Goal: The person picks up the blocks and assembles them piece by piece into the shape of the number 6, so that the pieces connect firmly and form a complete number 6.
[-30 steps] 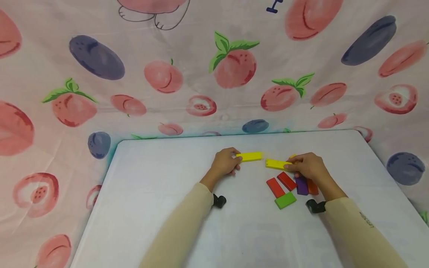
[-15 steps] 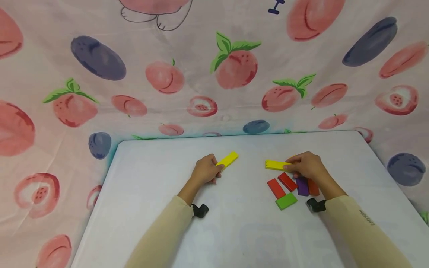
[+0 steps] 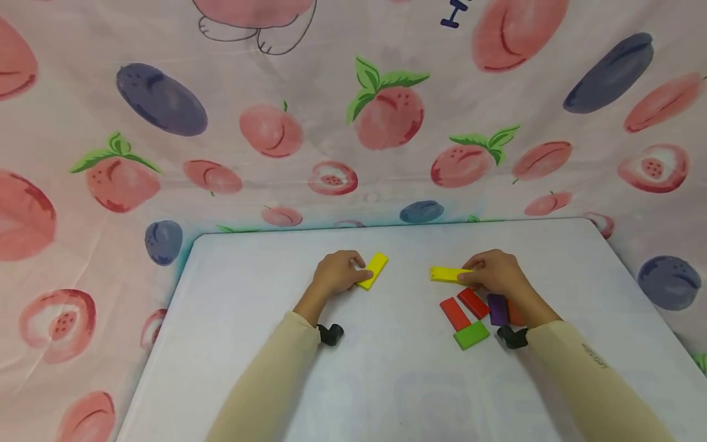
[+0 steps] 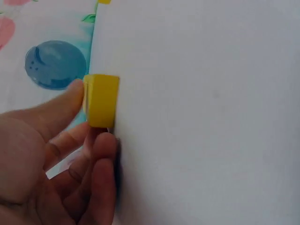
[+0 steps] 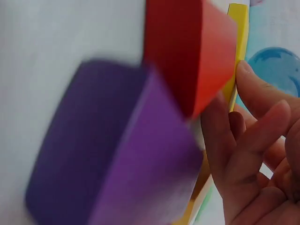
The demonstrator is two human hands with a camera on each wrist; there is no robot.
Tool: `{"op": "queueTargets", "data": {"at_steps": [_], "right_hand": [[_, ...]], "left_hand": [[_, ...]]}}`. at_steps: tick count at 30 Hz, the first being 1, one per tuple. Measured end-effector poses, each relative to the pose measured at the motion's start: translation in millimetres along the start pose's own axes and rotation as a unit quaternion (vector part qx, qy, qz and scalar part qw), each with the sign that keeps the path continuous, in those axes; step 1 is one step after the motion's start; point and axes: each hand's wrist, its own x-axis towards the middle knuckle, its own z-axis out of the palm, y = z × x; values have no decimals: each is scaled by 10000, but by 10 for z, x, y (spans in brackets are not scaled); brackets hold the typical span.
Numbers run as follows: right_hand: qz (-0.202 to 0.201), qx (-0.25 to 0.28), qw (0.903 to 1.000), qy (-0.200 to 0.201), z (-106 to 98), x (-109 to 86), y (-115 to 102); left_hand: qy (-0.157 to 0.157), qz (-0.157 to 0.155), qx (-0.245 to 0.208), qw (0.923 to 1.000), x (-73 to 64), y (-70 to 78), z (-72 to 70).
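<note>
Two yellow blocks are held above or on the table surface, well apart; the views do not settle whether either bears on it. The first yellow block [image 3: 373,271] lies slantwise, far end angled to the right, its near end pinched by the left hand [image 3: 337,271] — thumb on the near side. The second yellow block [image 3: 445,274] runs roughly crosswise, its right end pinched between thumb and fingers of the right hand [image 3: 493,270]; small dark marks show near its free end.

Just on the near side of the second block lies a loose group. A slanted red block [image 3: 473,302] sits closest, with another red block [image 3: 455,314] beside it. A green block [image 3: 472,336] lies across the near end of the latter; contact cannot be confirmed. A purple block [image 3: 498,310] stands to the right, next to an orange block [image 3: 516,313] partly hidden by the right arm.

All are on a white table [image 3: 397,393]. Both arms wear beige sleeves [image 3: 265,374], with a black device [image 3: 331,334] at the left wrist and a similar black fitting [image 3: 512,337] at the right. Behind hangs a pale pink cloth [image 3: 320,80] printed with fruit.
</note>
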Motion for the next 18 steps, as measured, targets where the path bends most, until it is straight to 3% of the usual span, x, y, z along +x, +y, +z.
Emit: {"op": "queueTargets", "data": {"at_steps": [8,12,18], "right_hand": [[-31,-75,10000,-38,83,94,-195],[-112,-2,9999,-85,128,139,-315],[-85,-200,9993,-314,147,217,-453]], "left_hand": [[-358,-353,-901,9947,-108,-54,3],[-565,-455,-1018,9922,-220,-97,-28],[-570,-521,-1057,9914,-398,-211,-77]]}}
